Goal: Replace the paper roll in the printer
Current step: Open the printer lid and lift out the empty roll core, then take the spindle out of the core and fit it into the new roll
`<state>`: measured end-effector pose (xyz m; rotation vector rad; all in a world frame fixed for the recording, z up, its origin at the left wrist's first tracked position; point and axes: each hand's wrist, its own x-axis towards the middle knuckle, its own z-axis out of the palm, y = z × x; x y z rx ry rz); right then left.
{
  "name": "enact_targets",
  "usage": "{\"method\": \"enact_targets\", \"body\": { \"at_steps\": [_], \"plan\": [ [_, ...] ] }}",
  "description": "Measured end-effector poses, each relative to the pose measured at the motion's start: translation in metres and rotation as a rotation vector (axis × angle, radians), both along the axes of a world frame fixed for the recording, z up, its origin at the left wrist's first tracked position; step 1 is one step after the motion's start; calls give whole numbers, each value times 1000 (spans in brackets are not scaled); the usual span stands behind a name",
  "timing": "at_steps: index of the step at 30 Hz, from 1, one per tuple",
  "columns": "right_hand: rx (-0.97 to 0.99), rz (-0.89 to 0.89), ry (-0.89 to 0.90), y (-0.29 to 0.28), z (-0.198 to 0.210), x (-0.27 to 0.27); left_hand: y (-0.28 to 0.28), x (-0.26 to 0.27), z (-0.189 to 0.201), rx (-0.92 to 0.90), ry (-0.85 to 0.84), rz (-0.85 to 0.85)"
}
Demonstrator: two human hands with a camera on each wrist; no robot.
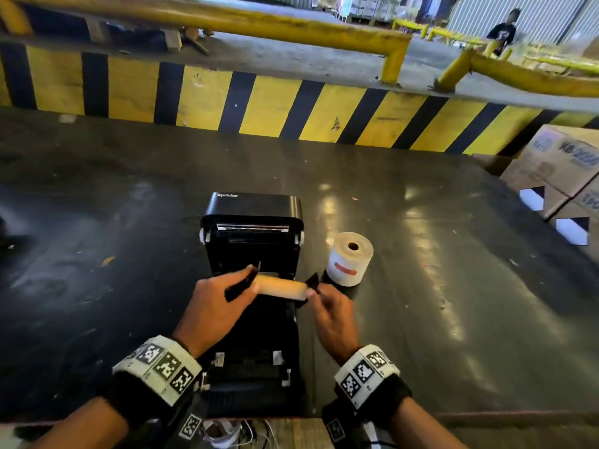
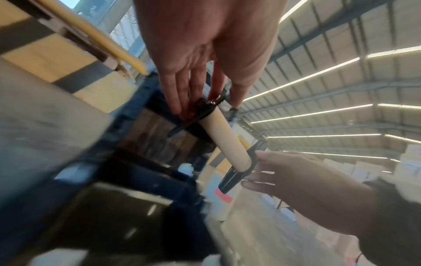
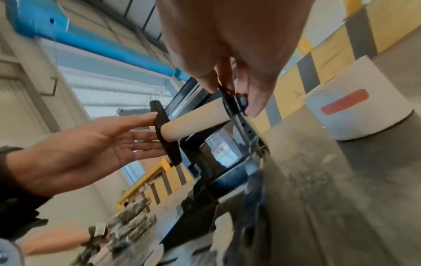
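Observation:
A black printer [image 1: 252, 228] stands with its lid swung back and its paper bay open. Just above the bay both hands hold an empty tan cardboard core [image 1: 281, 288] between two black end guides. My left hand [image 1: 240, 293] presses straight fingers flat against the left guide [image 3: 167, 136]. My right hand [image 1: 316, 294] pinches the right guide [image 3: 232, 104] between thumb and fingers. A full white paper roll [image 1: 348, 259] with a red mark stands on end to the right of the printer, beside my right hand.
The dark shiny table [image 1: 129, 238] runs back to a yellow-and-black striped barrier [image 1: 291, 105]. Cardboard boxes [image 1: 557, 170] are stacked at the far right. White cables [image 1: 233, 432] lie at the near edge. A person [image 1: 504, 30] stands far behind.

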<state>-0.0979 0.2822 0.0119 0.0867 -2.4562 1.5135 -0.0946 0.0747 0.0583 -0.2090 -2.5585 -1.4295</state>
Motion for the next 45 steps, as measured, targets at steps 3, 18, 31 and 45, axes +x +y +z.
{"method": "enact_targets", "body": {
  "at_steps": [3,18,31,45],
  "plan": [
    [-160,-47,20,47,5,-8,45,-4,5,47,-5,-70],
    [106,-172,-385,274,-47,10,245,-36,-105,-682,-267,-79],
    [38,-5,-512,261,-53,0,256,-24,-105,-265,-525,-307],
    [338,92,-782,267,-70,-24,218,-15,-76,-811,-377,-110]
  ]
}}
